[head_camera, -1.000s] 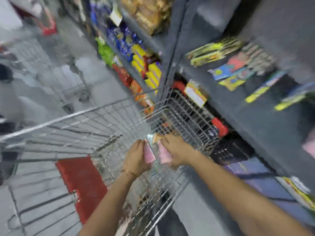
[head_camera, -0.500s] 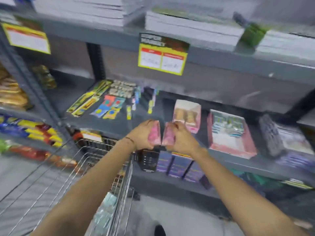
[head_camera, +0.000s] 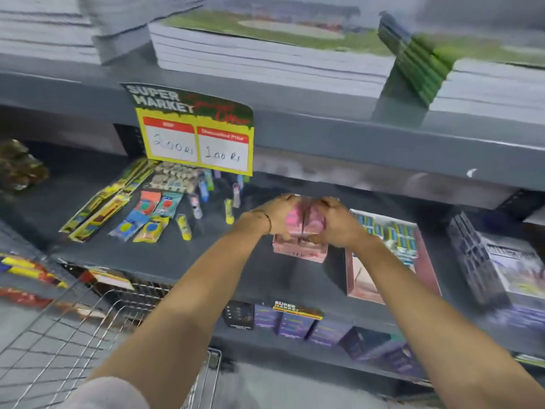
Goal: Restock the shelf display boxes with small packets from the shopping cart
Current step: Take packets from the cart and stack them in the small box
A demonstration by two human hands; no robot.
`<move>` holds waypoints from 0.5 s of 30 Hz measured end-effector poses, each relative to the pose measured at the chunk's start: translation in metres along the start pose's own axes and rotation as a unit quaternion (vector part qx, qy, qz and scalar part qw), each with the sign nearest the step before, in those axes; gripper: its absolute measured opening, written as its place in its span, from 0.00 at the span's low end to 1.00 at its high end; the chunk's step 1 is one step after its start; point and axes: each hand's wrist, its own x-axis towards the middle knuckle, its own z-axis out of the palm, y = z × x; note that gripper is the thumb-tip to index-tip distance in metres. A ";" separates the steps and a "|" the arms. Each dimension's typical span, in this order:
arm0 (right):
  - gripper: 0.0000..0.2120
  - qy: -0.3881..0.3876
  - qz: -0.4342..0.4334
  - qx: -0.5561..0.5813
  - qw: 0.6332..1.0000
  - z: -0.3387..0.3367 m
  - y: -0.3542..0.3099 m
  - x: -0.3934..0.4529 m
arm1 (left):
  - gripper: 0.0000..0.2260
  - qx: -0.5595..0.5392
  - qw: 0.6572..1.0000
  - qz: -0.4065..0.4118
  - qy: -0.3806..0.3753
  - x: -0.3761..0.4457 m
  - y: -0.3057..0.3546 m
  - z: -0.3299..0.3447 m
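My left hand (head_camera: 278,215) and my right hand (head_camera: 336,224) are side by side over a small pink display box (head_camera: 299,252) on the grey middle shelf (head_camera: 182,258). Each hand grips a stack of pink packets (head_camera: 303,221), and the two stacks touch just above the box's open top. To the right lies a larger pink display box (head_camera: 389,255) with blue and white packets in its far half. The wire shopping cart (head_camera: 59,335) is at the lower left, below my left forearm.
Loose colourful packets and tubes (head_camera: 147,211) lie on the shelf's left part. A yellow price sign (head_camera: 194,134) hangs from the upper shelf, which bears stacks of notebooks (head_camera: 265,48). A grey box (head_camera: 498,261) stands at the right. Purple boxes (head_camera: 295,323) fill the lower shelf.
The view swung from the cart to the shelf. Both hands carried the pink packets up and forward, from in front of the shelf edge to just over the small pink box.
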 end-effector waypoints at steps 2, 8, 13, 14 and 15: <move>0.38 -0.012 -0.013 -0.016 1.000 0.001 -0.002 0.007 | 0.44 0.010 1.000 -0.006 -0.018 0.004 -0.004 0.001; 0.13 -0.044 -0.029 -0.061 0.997 0.008 -0.010 0.014 | 0.30 0.046 0.998 0.000 -0.041 0.007 -0.011 0.016; 0.16 -0.067 0.003 -0.043 0.997 0.008 -0.019 0.008 | 0.35 0.045 0.999 0.003 0.003 -0.007 -0.013 0.016; 0.21 -0.066 0.008 -0.036 0.997 0.009 -0.025 0.006 | 0.37 0.026 0.999 -0.001 0.029 -0.018 -0.015 0.015; 0.25 -0.053 0.011 -0.021 0.998 0.011 -0.034 0.004 | 0.38 0.005 0.998 -0.010 0.058 -0.032 -0.017 0.014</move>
